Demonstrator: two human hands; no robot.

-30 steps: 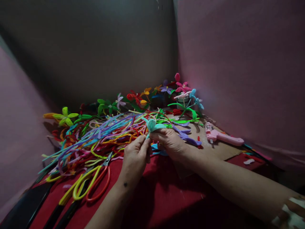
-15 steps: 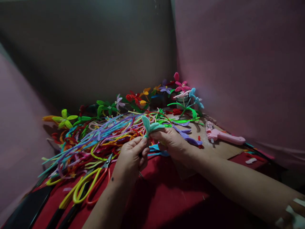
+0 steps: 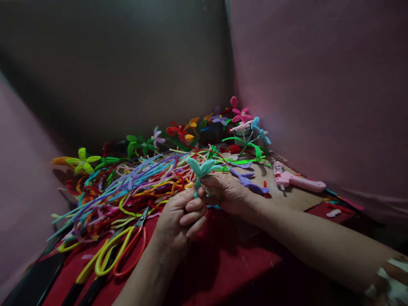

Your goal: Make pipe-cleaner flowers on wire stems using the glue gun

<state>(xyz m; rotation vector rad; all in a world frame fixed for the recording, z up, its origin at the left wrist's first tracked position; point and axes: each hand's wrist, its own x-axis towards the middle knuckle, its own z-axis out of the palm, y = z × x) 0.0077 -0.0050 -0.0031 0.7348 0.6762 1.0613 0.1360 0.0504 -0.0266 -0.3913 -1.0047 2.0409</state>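
Note:
A mint-green pipe-cleaner flower [image 3: 201, 168] with petals spread upward is held between both hands above the front of the pile. My left hand [image 3: 183, 212] pinches its base from below, with the fingers curled. My right hand [image 3: 225, 189] grips it just under the petals from the right side, thumb and fingertips together; part of the base is hidden by the fingers. Behind and to the left lies a heap of loose pipe cleaners [image 3: 127, 182] in many colours. Purple pipe-cleaner petals [image 3: 251, 183] lie just beyond the right hand.
Scissors [image 3: 127, 250] with yellow and red handles lie at the left, beside yellow-and-black-handled pliers [image 3: 86, 276]. A pink glue gun [image 3: 301, 182] rests on cardboard [image 3: 293, 202] at the right. Finished flowers, such as a pink one [image 3: 242, 114], line the back. Red cloth [image 3: 229, 263] covers the table.
The mint-green flower has turned, so its petals now show more evenly spread. My left hand has shifted slightly lower on the base, its fingers more visible. The right hand keeps its grip.

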